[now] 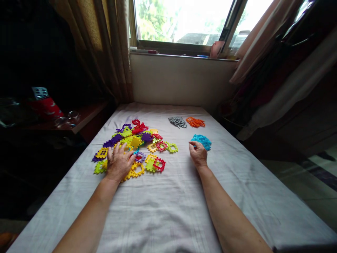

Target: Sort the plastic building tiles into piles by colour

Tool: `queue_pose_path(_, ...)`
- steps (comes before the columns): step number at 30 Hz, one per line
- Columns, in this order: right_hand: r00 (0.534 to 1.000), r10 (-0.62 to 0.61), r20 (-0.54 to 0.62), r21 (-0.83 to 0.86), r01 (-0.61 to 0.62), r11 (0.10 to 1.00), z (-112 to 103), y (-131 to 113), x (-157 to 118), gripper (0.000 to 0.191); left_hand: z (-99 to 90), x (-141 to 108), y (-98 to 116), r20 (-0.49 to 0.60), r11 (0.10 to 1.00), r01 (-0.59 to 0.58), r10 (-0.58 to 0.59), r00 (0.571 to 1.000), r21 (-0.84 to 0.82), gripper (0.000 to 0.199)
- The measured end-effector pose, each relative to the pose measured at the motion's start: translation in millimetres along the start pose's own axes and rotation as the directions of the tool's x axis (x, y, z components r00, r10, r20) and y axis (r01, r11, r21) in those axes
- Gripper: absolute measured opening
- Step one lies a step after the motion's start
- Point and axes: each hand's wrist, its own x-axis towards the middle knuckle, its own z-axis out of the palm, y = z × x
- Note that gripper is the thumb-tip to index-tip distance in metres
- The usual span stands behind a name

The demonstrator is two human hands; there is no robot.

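Observation:
My left hand (119, 162) lies with fingers spread over a mixed heap of plastic interlocking tiles (135, 141) in yellow, purple, green and red. Its thumb is beside a purple tile with a hole (140, 157), and a yellow window-shaped tile (102, 153) shows left of the fingers. At the near edge of a blue pile of tiles (201, 141) is my right hand (198, 153), its fingers curled together; whether anything is between them is hidden. Behind the blue pile are a grey pile of tiles (177, 122) and an orange pile (195, 122).
A pale cloth (163, 207) covers the table, wrinkled in places. To the left, a dark side shelf (89, 116) holds a red container (48, 107) and glasses (67, 119). The wall and a window (181, 21) rise behind; clothes hang at the right.

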Motion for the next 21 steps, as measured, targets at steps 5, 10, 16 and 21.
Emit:
queue_pose_path(5,0.997,-0.062,0.054,0.008,0.062,0.998,2,-6,-6,0.025,-0.5,11,-3,0.049,0.998,0.045,-0.048,0.998,0.051,0.028)
queue_pose_path(10,0.995,-0.068,0.077,0.016,0.067,0.998,3,-5,-9,0.026,-9.1,35,-3,0.196,0.995,0.016,-0.035,0.980,0.094,0.029)
queue_pose_path(16,0.992,-0.097,0.085,0.027,0.095,0.995,6,-1,-11,0.025,-14.7,49,-2,0.284,0.989,-0.110,0.078,0.956,0.100,0.013)
queue_pose_path(21,0.988,-0.141,0.057,0.046,0.138,0.989,8,2,-11,0.025,-16.6,45,-1,0.320,0.987,-0.139,0.107,0.941,0.079,0.008)
